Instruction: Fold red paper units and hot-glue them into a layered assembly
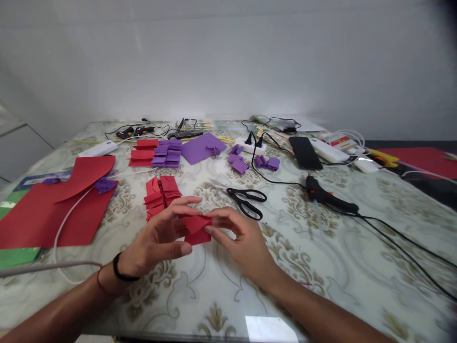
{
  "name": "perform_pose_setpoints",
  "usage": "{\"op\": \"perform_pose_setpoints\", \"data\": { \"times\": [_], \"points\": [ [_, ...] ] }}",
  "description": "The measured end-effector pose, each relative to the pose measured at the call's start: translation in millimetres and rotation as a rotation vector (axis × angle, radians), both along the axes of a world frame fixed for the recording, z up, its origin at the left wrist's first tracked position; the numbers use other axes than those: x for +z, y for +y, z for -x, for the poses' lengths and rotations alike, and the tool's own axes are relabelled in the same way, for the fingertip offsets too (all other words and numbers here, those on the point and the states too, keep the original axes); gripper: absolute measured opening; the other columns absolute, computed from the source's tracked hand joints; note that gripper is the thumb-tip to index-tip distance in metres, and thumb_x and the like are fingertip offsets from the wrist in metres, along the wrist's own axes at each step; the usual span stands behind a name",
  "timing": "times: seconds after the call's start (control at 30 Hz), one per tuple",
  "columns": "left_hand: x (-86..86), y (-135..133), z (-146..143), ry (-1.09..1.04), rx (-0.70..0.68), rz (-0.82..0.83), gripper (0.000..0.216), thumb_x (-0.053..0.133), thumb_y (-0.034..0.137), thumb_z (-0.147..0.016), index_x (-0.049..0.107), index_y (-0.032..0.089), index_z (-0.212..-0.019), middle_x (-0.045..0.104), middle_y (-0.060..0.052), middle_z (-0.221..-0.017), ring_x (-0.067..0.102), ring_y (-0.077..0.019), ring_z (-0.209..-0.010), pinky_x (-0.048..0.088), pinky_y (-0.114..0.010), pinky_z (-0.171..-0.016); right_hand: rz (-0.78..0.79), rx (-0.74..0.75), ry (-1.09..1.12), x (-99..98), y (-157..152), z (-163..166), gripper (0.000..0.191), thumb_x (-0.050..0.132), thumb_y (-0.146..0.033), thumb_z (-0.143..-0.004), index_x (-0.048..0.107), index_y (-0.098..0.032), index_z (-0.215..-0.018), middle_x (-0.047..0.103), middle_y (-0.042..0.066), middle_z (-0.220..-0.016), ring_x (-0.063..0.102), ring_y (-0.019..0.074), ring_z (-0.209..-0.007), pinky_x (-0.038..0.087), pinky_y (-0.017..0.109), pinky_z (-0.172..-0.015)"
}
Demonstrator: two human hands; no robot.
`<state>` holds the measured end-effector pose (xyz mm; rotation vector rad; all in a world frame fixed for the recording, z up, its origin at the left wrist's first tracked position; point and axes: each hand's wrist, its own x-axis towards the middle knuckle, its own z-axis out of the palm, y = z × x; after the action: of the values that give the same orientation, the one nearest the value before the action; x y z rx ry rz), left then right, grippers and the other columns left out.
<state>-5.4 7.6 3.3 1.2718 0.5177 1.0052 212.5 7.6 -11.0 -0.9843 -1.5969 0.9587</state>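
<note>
A small folded piece of red paper (198, 230) is held a little above the table. My right hand (246, 240) pinches its right edge between thumb and fingers. From the other side, my left hand (153, 236) curls around it, with the upper fingers raised and the thumb at its lower left corner; the contact of the rear fingers is partly hidden. Just behind my left hand lies a cluster of folded red paper pieces (161, 193). Scissors with black handles (246, 196) rest slightly open beyond my right hand.
Red sheets (57, 214) and a white cable (64, 226) lie at left. Folded purple pieces (167, 153), a purple sheet (202, 147) and a power strip (250, 146) are farther back. At right are a black glue gun (330, 196) with its cord and a phone (305, 153).
</note>
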Motion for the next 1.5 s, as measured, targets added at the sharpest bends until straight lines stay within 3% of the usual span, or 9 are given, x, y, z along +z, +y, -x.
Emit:
{"op": "perform_pose_setpoints", "data": {
  "times": [0.2, 0.4, 0.6, 0.8, 0.9, 1.03, 1.27, 1.4, 1.5],
  "points": [
    [2.2, -2.3, 0.5, 0.056, 0.009, -0.053, 0.05, 0.081, 0.023, -0.089, 0.066, 0.034, -0.135, 0.031, -0.006, -0.167, 0.053, -0.0312, -0.14, 0.047, -0.044, -0.118, 0.155, 0.004, 0.102, 1.5, 2.9, 0.8, 0.018, 0.077, -0.031, -0.089, 0.076, -0.022, -0.105, 0.081, 0.006, -0.1, 0.078, 0.0207, -0.089, 0.064, 0.034, -0.084],
    [1.6, -2.9, -0.9, 0.094, 0.013, -0.095, 0.049, 0.08, 0.025, -0.089, 0.066, 0.034, -0.135, 0.033, -0.006, -0.165, 0.05, -0.0318, -0.142, 0.045, -0.045, -0.119, 0.149, -0.019, 0.072, 2.2, 0.7, 0.2, 0.018, 0.077, -0.031, -0.088, 0.078, -0.023, -0.104, 0.082, 0.005, -0.096, 0.079, 0.0209, -0.085, 0.064, 0.031, -0.073],
    [5.1, -5.6, -2.1, 0.152, 0.041, -0.12, 0.056, 0.083, 0.025, -0.086, 0.063, 0.035, -0.138, 0.035, -0.008, -0.161, 0.046, -0.0322, -0.143, 0.047, -0.044, -0.115, 0.101, -0.025, 0.018, -0.3, -1.7, 0.0, 0.019, 0.077, -0.029, -0.089, 0.077, -0.024, -0.108, 0.082, 0.004, -0.101, 0.078, 0.0198, -0.087, 0.062, 0.033, -0.083],
    [3.6, -4.8, -1.8, 0.127, 0.129, -0.098, 0.023, 0.083, 0.029, -0.085, 0.074, 0.028, -0.106, 0.052, -0.007, -0.142, 0.05, -0.0294, -0.134, 0.05, -0.039, -0.109, 0.203, 0.066, -0.041, 2.7, -2.6, 4.7, 0.014, 0.074, -0.029, -0.091, 0.074, -0.022, -0.103, 0.081, 0.004, -0.1, 0.077, 0.0213, -0.092, 0.06, 0.032, -0.079],
    [3.6, -4.3, 1.2, 0.139, 0.188, -0.111, 0.017, 0.069, 0.032, -0.095, 0.076, 0.026, -0.109, 0.057, -0.009, -0.137, 0.052, -0.0301, -0.132, 0.051, -0.038, -0.106, 0.229, 0.121, -0.032, 4.0, -2.4, 4.6, 0.012, 0.068, -0.03, -0.094, 0.074, -0.021, -0.1, 0.08, 0.003, -0.094, 0.075, 0.0198, -0.087, 0.059, 0.029, -0.075],
    [8.1, -2.1, 3.5, 0.32, 0.277, -0.305, 0.028, 0.058, 0.02, -0.101, 0.076, 0.028, -0.12, 0.063, -0.011, -0.134, 0.057, -0.0286, -0.13, 0.056, -0.036, -0.1, 0.267, 0.158, -0.016, 3.5, -1.5, 2.7, 0.016, 0.065, -0.033, -0.097, 0.074, -0.021, -0.102, 0.079, 0.003, -0.092, 0.075, 0.0202, -0.087, 0.059, 0.031, -0.08],
    [10.4, 3.7, 1.3, 0.649, 0.46, -0.692, 0.033, 0.071, 0.009, -0.087, 0.08, 0.029, -0.112, 0.07, -0.006, -0.11, 0.069, -0.0227, -0.1, 0.057, -0.034, -0.088, 0.269, 0.218, -0.044, 7.0, -2.1, 5.4, 0.017, 0.066, -0.03, -0.096, 0.077, -0.021, -0.105, 0.081, 0.003, -0.092, 0.076, 0.0185, -0.085, 0.059, 0.029, -0.077],
    [8.8, 5.5, 2.7, 0.733, 0.487, -0.747, 0.027, 0.074, 0.007, -0.082, 0.082, 0.028, -0.097, 0.069, -0.005, -0.101, 0.067, -0.0237, -0.096, 0.054, -0.036, -0.086, 0.278, 0.251, -0.038, 8.9, -3.6, 7.2, 0.012, 0.069, -0.025, -0.093, 0.078, -0.022, -0.099, 0.082, 0.001, -0.089, 0.076, 0.0169, -0.081, 0.059, 0.025, -0.073],
    [8.5, 4.7, 2.9, 0.709, 0.437, -0.664, 0.025, 0.074, 0.008, -0.081, 0.08, 0.026, -0.098, 0.071, -0.006, -0.104, 0.067, -0.0251, -0.098, 0.053, -0.037, -0.087, 0.284, 0.233, -0.027, 8.3, -4.8, 7.3, 0.01, 0.072, -0.025, -0.09, 0.078, -0.022, -0.097, 0.081, 0.0, -0.086, 0.075, 0.0168, -0.078, 0.059, 0.025, -0.071]
  ]
}}
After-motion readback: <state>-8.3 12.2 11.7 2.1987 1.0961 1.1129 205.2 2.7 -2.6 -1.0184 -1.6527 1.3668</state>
